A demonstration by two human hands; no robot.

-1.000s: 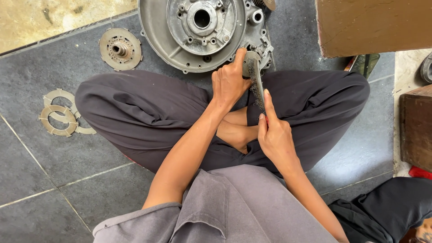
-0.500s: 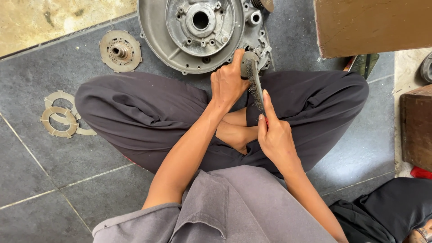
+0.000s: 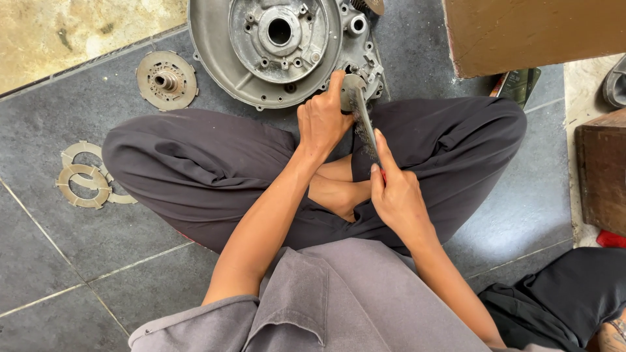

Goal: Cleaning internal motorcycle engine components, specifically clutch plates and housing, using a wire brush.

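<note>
Metal, small and round, the disc [image 3: 353,85] sits pinched in the left hand [image 3: 323,120], thumb and fingers closed tight around its rim, held up over the lap just in front of the big engine cover [image 3: 215,58] on the floor. Against its edge lies a wire brush [image 3: 365,130], bristles to the disc, with the right hand [image 3: 398,195] wrapped shut round the handle and the forefinger laid straight along the back of it. A bit of red shows at the handle under the palm.

By the look of it the disc is stiff and fairly light for one hand, but thin and likely greasy, so it could twist or slip under the pressure of the bristles; the rim opposite the brush is the sound place to hold it, as the fingers do now, clear of the wires. The brush itself is rigid and easy to steer from the handle.

Both hands hover above crossed legs in dark trousers [image 3: 195,169]. On the grey floor tiles [image 3: 59,261] to the left lie a toothed round plate with a hub [image 3: 166,80] and a small heap of flat rings [image 3: 85,176]. A brown box [image 3: 535,29] stands at upper right, a wooden block [image 3: 603,169] further right.
</note>
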